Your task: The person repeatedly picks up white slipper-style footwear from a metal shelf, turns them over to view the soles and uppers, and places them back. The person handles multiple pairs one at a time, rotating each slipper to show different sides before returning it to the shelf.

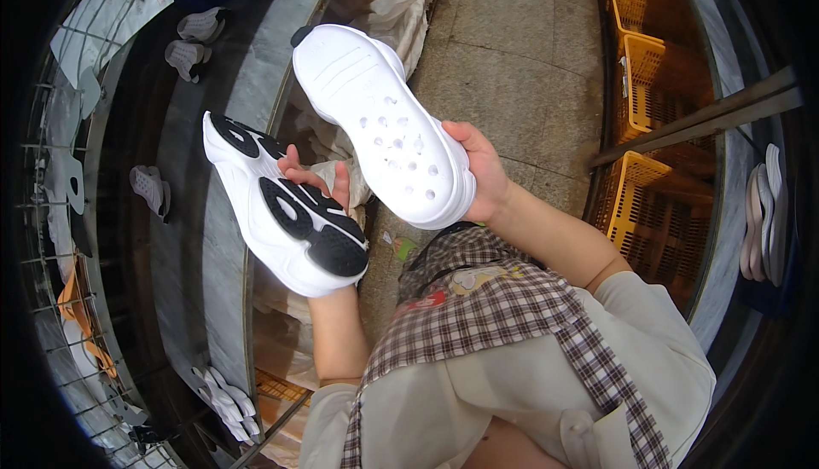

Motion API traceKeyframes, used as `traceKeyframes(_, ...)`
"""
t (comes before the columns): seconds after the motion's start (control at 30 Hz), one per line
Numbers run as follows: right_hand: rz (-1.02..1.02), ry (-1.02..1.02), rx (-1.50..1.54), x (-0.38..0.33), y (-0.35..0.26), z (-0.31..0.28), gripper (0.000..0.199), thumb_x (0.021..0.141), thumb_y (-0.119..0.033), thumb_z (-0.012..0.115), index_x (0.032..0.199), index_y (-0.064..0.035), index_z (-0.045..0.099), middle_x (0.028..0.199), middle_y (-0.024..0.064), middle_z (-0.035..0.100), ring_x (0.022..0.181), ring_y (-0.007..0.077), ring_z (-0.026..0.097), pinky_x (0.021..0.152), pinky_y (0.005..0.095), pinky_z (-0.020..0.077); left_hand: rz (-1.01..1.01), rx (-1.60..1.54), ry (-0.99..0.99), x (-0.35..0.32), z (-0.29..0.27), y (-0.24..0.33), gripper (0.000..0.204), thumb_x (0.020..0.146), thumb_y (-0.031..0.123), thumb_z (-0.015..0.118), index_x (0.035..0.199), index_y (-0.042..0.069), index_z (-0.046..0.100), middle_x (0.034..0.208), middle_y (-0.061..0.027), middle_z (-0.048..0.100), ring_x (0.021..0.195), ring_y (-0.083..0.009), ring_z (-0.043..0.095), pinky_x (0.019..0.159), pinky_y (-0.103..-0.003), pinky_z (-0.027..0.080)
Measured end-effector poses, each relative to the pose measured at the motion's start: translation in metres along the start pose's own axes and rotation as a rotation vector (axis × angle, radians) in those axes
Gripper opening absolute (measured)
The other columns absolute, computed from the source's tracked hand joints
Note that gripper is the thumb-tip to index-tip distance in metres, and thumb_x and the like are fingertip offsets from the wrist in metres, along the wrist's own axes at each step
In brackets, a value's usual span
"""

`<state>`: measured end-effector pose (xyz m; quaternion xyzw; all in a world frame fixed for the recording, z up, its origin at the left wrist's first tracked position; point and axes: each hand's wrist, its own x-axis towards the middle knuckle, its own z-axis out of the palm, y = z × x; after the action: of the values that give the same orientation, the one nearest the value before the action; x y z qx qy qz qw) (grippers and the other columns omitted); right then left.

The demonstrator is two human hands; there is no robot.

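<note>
My left hand (312, 179) holds a white shoe sole (247, 205) tilted, its tread side with black rubber pads facing up. Fingers of that hand show along the sole's right edge; the rest of the hand is hidden under it. My right hand (483, 170) grips the heel end of a second white shoe sole (375, 119), with the thumb on its edge. This sole shows its inner face, with round dimples at the heel and fine lines near the toe. A small black tip sticks out at its toe end. The two soles are held side by side, close together.
A dark belt with grey edging (192, 298) runs along my left, carrying small white pieces (150, 192) and a stack of white soles (229, 402). White-lined bins (384, 21) stand beside it. Yellow crates (636, 200) and more stacked soles (765, 213) are at right.
</note>
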<state>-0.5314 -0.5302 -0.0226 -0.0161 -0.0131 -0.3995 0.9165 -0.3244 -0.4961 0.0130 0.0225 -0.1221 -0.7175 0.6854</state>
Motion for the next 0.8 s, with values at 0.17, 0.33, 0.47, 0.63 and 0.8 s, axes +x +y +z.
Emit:
traceKeyframes(0.17,0.048,0.007,0.055,0.002,-0.002,-0.009,0.059,0.088,-0.042,0.039,0.137,-0.0082,0.04,0.133,0.0161,0.049,0.115,0.0374,0.053,0.086,0.0678,0.0411,0.005,-0.045,0.066,-0.002,-0.005,0.004,0.056,0.097,0.032,0.04,0.14,-0.001,0.026,0.123,-0.0056,0.057,0.108,-0.0146,0.056,0.101,-0.038,0.038)
traceKeyframes(0.33,0.039,0.026,0.044,0.001,-0.003,-0.012,0.059,0.088,-0.042,0.039,0.136,-0.0085,0.041,0.132,0.0163,0.049,0.114,0.0379,0.053,0.084,0.0683,0.0418,-0.07,-0.08,0.018,-0.004,-0.006,0.004,0.057,0.097,0.032,0.04,0.141,-0.002,0.024,0.123,-0.0079,0.056,0.109,-0.0164,0.056,0.096,-0.034,0.041)
traceKeyframes(0.47,0.042,0.041,0.055,0.001,-0.003,-0.01,0.059,0.089,-0.043,0.037,0.137,-0.0079,0.04,0.133,0.0167,0.048,0.114,0.0382,0.053,0.082,0.068,0.0436,-0.123,-0.135,-0.005,-0.005,-0.007,0.002,0.06,0.095,0.033,0.043,0.142,0.001,0.025,0.113,-0.0093,0.054,0.106,-0.0164,0.055,0.093,-0.033,0.04)
traceKeyframes(0.63,0.033,0.048,0.024,0.002,-0.002,-0.008,0.06,0.089,-0.043,0.036,0.138,-0.0076,0.038,0.134,0.0169,0.047,0.114,0.0387,0.053,0.082,0.0681,0.0439,-0.227,-0.166,-0.097,-0.001,-0.013,0.002,0.063,0.093,0.036,0.044,0.142,0.001,0.026,0.087,-0.0043,0.048,0.083,-0.0144,0.053,0.074,-0.032,0.042)
traceKeyframes(0.8,0.041,0.025,0.038,0.002,-0.001,-0.008,0.06,0.089,-0.043,0.035,0.138,-0.0079,0.038,0.134,0.0169,0.047,0.115,0.0389,0.052,0.083,0.0684,0.0437,-0.269,-0.265,-0.165,0.003,-0.025,0.0,0.062,0.093,0.038,0.042,0.14,-0.001,0.03,0.081,-0.0034,0.05,0.071,-0.0133,0.052,0.064,-0.03,0.042)
